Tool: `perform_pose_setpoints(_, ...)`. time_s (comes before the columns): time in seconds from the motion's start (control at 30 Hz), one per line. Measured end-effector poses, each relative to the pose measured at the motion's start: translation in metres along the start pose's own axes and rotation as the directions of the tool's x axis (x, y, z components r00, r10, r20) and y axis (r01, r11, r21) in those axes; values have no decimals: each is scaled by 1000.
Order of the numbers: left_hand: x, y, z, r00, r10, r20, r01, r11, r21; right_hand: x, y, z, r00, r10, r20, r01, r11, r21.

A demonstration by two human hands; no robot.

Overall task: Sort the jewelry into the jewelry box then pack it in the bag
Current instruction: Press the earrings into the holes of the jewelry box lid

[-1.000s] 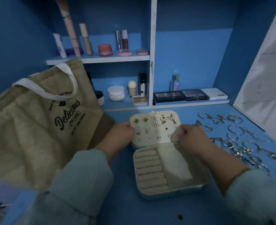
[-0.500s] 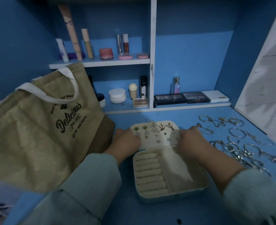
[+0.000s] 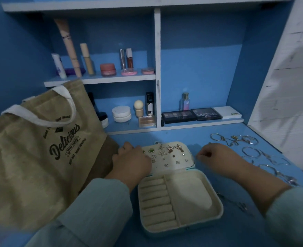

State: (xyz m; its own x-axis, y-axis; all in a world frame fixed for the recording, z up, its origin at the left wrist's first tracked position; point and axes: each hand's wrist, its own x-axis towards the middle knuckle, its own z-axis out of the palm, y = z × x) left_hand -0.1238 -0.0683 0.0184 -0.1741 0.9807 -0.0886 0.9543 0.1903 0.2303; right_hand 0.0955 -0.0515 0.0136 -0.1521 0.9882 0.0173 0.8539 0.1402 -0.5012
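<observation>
Box: the jewelry box (image 3: 180, 198) lies open near the middle of the blue desk (image 3: 182, 136), its lid (image 3: 166, 156) flat on the far side and studded with earrings; the ring rolls and the right compartment look bare.
Left hand: the left hand (image 3: 132, 162) rests on the lid's left part, covering some studs; fingers appear loosely bent over the pad, and whether they pinch anything cannot be told.
Right hand: the right hand (image 3: 215, 157) hovers just right of the lid with fingers curled inward; it may pinch something small, but the frame does not show it.
Loose jewelry: bracelets and rings (image 3: 254, 154) lie scattered on the right side of the desk, well apart from the box; a chain-like piece (image 3: 236, 204) lies near the box's right edge.
Bag: the burlap bag (image 3: 40, 152) stands at the left, touching the left sleeve.
Risk, studs: a hand dragging across the lid could likely knock earrings loose.
Risk, tangles: lifting one bracelet from the cluster may snag its neighbours and pull them off the desk's right edge.
Risk, light: the scene is dim, so a dropped small piece would be hard to find.
Risk, bag: the left arm could nudge the bag over.
</observation>
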Motion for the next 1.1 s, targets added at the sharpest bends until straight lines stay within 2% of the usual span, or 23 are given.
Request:
perform_pose_setpoints(0.2,1,36,7,954,300,-13,-300,953,36,-9,36,-33,998,19,62,-10,991,-135)
perform_pose_setpoints(0.33,5,69,16,887,461,35,-460,888,-15,-17,63,-48,999,42,28,-36,982,-184)
perform_pose_setpoints(0.43,11,92,21,838,542,64,-544,838,32,-19,84,-54,1000,20,4,-19,969,-245)
perform_pose_setpoints(0.63,26,127,28,729,659,186,-677,734,54,-19,108,-57,998,-31,62,43,975,-219)
perform_pose_setpoints(0.8,32,140,37,625,748,221,-776,627,72,-15,111,-53,991,-86,99,98,987,-126)
perform_pose_setpoints(1.1,35,144,48,623,762,177,-781,619,80,-13,115,-39,985,-172,23,173,985,-17)
